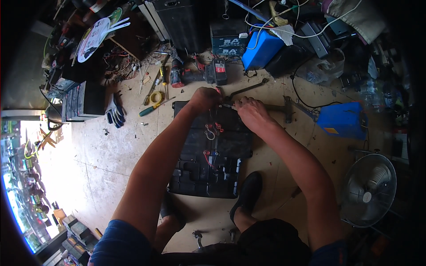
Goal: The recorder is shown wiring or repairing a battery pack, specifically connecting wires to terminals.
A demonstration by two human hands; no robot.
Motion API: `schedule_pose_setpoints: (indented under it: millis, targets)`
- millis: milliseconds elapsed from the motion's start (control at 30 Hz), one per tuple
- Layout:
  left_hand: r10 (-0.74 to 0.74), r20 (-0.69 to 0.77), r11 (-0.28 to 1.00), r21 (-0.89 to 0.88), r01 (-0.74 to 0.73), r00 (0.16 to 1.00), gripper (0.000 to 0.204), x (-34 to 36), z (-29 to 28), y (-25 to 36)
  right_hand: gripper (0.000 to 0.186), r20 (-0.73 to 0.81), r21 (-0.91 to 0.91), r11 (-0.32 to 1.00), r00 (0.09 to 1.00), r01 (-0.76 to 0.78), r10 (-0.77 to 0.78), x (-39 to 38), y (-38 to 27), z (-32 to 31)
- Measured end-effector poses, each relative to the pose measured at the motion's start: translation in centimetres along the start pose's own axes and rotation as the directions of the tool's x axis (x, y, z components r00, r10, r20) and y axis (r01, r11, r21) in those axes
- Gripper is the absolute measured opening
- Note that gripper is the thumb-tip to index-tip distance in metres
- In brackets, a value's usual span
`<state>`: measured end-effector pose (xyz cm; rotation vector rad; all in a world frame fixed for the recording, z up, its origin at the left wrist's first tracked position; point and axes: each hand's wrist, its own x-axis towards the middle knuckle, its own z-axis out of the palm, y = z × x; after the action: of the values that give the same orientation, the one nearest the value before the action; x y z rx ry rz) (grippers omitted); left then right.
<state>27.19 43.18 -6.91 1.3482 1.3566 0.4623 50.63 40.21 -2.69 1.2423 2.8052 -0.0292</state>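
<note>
A black plastic case (215,146), perhaps a battery box, lies flat on the floor between my feet. Short red wires (217,127) and a pale loop (210,134) stick up from its top. At its far edge my left hand (206,100) is curled closed, a bit of red showing by its fingertips. My right hand (252,111) meets it from the right, fingers pinched around a small metallic piece too dark to name. A hammer (288,111) lies just beyond the right hand. Past both hands rests a dark metal bar tool (248,88).
Beyond the case lie a cordless drill (177,76), screwdrivers (163,76), yellow tape (155,97) and a glove (115,113). Blue packs (262,48) stand farther back, another blue pack (341,119) at right. A fan (369,190) stands at the lower right. Stacked dark batteries (84,101) sit left.
</note>
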Motion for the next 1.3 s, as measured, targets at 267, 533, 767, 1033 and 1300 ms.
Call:
schedule_pose_setpoints:
  millis: [267, 533, 767, 1033, 1300]
  targets:
    - [-0.003, 0.007, 1.0, -0.001, 0.003, 1.0, 0.027, -0.5, 0.4, 0.6, 0.018, 0.013, 0.013, 1.0, 1.0, 0.018, -0.018, 0.0, 0.6, 0.5]
    - [0.017, -0.004, 0.992, -0.121, -0.018, 1.0, 0.027, -0.7, 0.3, 0.4, 0.014, 0.075, 0.152, 0.986, 0.996, -0.066, 0.055, 0.5, 1.0, -0.2]
    - [-0.089, -0.113, 0.785, -0.62, 0.0, 0.99, 0.018, -1.1, -1.7, -0.7, 0.021, 0.081, 0.256, 0.955, 0.988, -0.151, 0.134, -0.1, 1.2, -1.1]
    - [0.153, -0.287, 0.987, 0.006, -0.158, 0.946, 0.02, -3.9, -3.7, -2.2, 0.022, -0.025, 0.135, 0.991, 1.0, -0.007, 0.011, 1.8, -0.2, -1.2]
    - [0.317, 0.042, 0.751, 0.599, -0.278, 0.948, 0.021, -2.3, -3.8, -1.1, 0.026, 0.186, 0.133, 0.991, 0.982, 0.014, -0.039, 4.1, 0.0, -2.7]
